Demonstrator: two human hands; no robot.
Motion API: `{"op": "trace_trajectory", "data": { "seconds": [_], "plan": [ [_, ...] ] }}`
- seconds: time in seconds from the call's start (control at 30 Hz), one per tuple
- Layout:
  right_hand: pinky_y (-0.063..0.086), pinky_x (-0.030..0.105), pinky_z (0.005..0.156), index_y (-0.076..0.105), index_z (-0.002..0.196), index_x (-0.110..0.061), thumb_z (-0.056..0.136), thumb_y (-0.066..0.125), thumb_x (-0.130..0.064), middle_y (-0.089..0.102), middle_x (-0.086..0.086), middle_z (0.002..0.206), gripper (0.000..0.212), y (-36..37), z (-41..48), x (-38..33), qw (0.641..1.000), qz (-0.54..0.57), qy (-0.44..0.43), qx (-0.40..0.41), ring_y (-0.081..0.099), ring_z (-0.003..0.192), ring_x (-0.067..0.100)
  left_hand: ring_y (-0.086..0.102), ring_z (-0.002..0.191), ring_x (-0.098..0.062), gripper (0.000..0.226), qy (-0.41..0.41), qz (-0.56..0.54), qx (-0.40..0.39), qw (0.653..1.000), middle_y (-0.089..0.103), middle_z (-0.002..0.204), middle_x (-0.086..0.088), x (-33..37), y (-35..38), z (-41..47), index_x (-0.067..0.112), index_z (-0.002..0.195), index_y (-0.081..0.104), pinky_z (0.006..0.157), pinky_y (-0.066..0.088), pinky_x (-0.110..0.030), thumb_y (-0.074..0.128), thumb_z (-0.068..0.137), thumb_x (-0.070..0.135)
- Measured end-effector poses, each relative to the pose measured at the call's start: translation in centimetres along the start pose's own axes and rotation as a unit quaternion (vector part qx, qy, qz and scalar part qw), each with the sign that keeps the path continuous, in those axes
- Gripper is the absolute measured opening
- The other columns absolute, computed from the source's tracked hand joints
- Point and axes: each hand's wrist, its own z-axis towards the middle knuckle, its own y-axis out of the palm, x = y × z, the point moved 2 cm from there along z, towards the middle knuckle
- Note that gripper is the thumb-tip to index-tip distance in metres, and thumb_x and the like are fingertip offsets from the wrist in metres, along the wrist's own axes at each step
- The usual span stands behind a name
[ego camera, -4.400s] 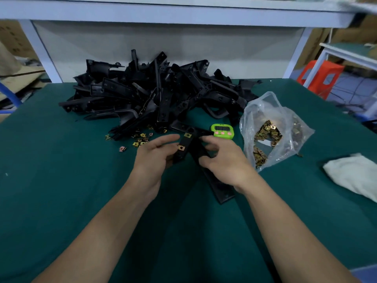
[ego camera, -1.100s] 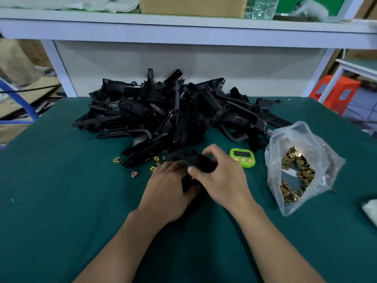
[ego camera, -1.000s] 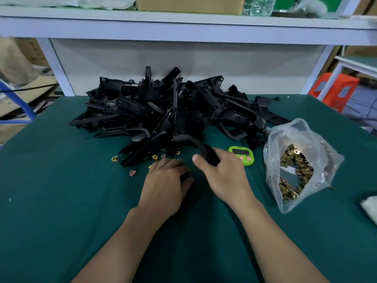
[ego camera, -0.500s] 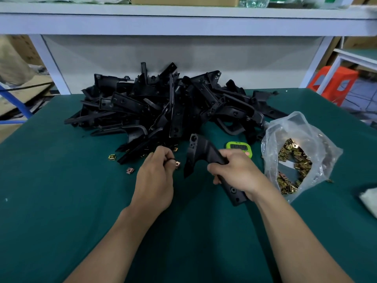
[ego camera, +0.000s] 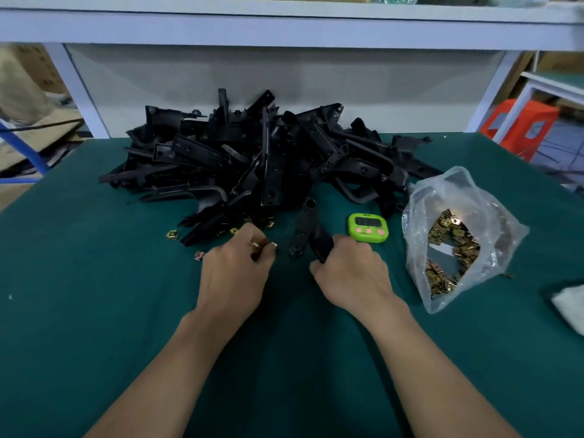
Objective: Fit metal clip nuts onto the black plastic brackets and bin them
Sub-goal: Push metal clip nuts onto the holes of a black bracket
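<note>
My right hand (ego camera: 350, 273) grips a black plastic bracket (ego camera: 308, 230) by its lower end; the forked upper end points away from me, over the green mat. My left hand (ego camera: 235, 270) pinches a small metal clip nut (ego camera: 272, 245) between thumb and fingertips, a short gap left of the bracket. A big heap of black brackets (ego camera: 259, 159) lies behind both hands. Several loose brass clip nuts (ego camera: 172, 235) lie at the heap's front edge. A clear plastic bag of clip nuts (ego camera: 452, 245) stands to the right.
A green digital timer (ego camera: 368, 227) sits between the bracket and the bag. A white cloth (ego camera: 568, 306) lies at the right edge. The green-covered table (ego camera: 79, 295) ends at a white shelf frame (ego camera: 284, 26) behind; an orange stool (ego camera: 521, 124) stands beyond.
My right hand pulled a bracket from the heap and lowered it closer to the table. My left hand picked up a clip nut and holds it beside the bracket.
</note>
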Motion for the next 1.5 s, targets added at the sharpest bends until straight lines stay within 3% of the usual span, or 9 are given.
{"op": "trace_trajectory", "data": {
  "seconds": [0.23, 0.33, 0.43, 0.63, 0.83, 0.97, 1.07, 1.23, 1.5],
  "plan": [
    [0.037, 0.035, 0.062, 0.052, 0.087, -0.029, 0.082, 0.065, -0.041, 0.047, -0.012, 0.067, 0.018, 0.4, 0.15, 0.18, 0.997, -0.003, -0.073, 0.026, 0.046, 0.062, 0.023, 0.061, 0.078, 0.013, 0.016, 0.049, -0.043, 0.008, 0.998, 0.063, 0.077, 0.023, 0.57, -0.29, -0.1, 0.026, 0.09, 0.081, 0.07, 0.038, 0.002, 0.082, 0.081, 0.012],
    [0.032, 0.032, 0.059, 0.053, 0.094, -0.029, 0.083, 0.068, -0.043, 0.039, -0.01, 0.06, 0.024, 0.17, 0.09, -0.01, 0.985, -0.092, -0.105, 0.099, 0.052, 0.061, 0.028, 0.061, 0.094, 0.01, 0.021, 0.014, -0.132, -0.026, 0.991, 0.068, 0.085, 0.024, 0.42, -0.12, 0.11, 0.029, 0.094, 0.081, 0.077, 0.04, -0.001, 0.077, 0.087, 0.01],
    [0.024, 0.03, 0.054, 0.056, 0.094, -0.028, 0.081, 0.072, -0.038, 0.036, -0.01, 0.054, 0.023, -0.03, 0.12, 0.01, 0.971, -0.144, -0.111, 0.155, 0.038, 0.05, 0.023, 0.067, 0.093, 0.004, 0.029, -0.045, -0.243, -0.068, 0.967, 0.074, 0.094, 0.021, 0.37, 0.04, 0.36, 0.034, 0.092, 0.081, 0.079, 0.046, -0.007, 0.068, 0.095, 0.007],
    [0.031, 0.033, 0.055, 0.053, 0.096, -0.028, 0.085, 0.065, -0.029, 0.044, -0.008, 0.061, 0.016, 0.29, 0.41, 0.55, 0.982, -0.119, -0.095, 0.114, 0.044, 0.059, 0.028, 0.067, 0.084, 0.002, 0.037, -0.149, -0.374, -0.145, 0.904, 0.079, 0.092, 0.01, 0.4, 0.32, -0.01, 0.035, 0.094, 0.083, 0.078, 0.049, -0.012, 0.062, 0.098, 0.005],
    [0.032, 0.033, 0.056, 0.053, 0.093, -0.03, 0.085, 0.066, -0.027, 0.043, -0.01, 0.061, 0.015, 0.48, 0.52, 0.59, 0.985, -0.119, -0.088, 0.094, 0.047, 0.061, 0.027, 0.055, 0.066, -0.006, 0.032, -0.202, -0.378, -0.139, 0.893, 0.065, 0.069, 0.007, 0.1, 0.32, -0.03, 0.02, 0.074, 0.079, 0.071, 0.046, -0.022, 0.059, 0.089, 0.001],
    [0.03, 0.033, 0.056, 0.054, 0.094, -0.03, 0.085, 0.066, -0.029, 0.04, -0.01, 0.06, 0.015, 0.47, 0.5, 0.62, 0.984, -0.119, -0.086, 0.095, 0.044, 0.061, 0.028, 0.062, 0.065, -0.011, 0.033, -0.235, -0.395, -0.117, 0.88, 0.071, 0.076, 0.001, 0.03, 0.3, -0.03, 0.019, 0.069, 0.074, 0.065, 0.052, -0.025, 0.054, 0.092, 0.007],
    [0.029, 0.033, 0.056, 0.052, 0.092, -0.03, 0.085, 0.066, -0.029, 0.04, -0.011, 0.059, 0.016, 0.44, 0.49, 0.62, 0.985, -0.116, -0.086, 0.095, 0.044, 0.06, 0.027, 0.066, 0.063, -0.016, 0.025, -0.236, -0.427, -0.123, 0.864, 0.073, 0.077, -0.007, 0.25, 0.17, -0.06, 0.012, 0.08, 0.073, 0.057, 0.053, -0.022, 0.055, 0.096, 0.007],
    [0.033, 0.033, 0.058, 0.055, 0.093, -0.03, 0.086, 0.065, -0.028, 0.046, -0.009, 0.062, 0.013, 0.36, 0.56, 0.59, 0.987, -0.102, -0.084, 0.089, 0.047, 0.062, 0.028, 0.074, 0.073, -0.019, 0.012, -0.229, -0.472, -0.165, 0.835, 0.077, 0.087, -0.013, 0.49, 0.11, -0.35, 0.005, 0.1, 0.077, 0.063, 0.058, -0.024, 0.067, 0.096, 0.012],
    [0.036, 0.033, 0.06, 0.059, 0.096, -0.031, 0.084, 0.068, -0.029, 0.05, -0.009, 0.066, 0.014, 0.14, 0.44, 0.4, 0.989, -0.084, -0.086, 0.081, 0.048, 0.064, 0.026, 0.075, 0.077, -0.017, 0.018, -0.228, -0.507, -0.17, 0.814, 0.078, 0.091, -0.011, 0.86, -0.47, -0.36, 0.018, 0.087, 0.083, 0.066, 0.058, -0.023, 0.076, 0.074, 0.029]
  ]
}}
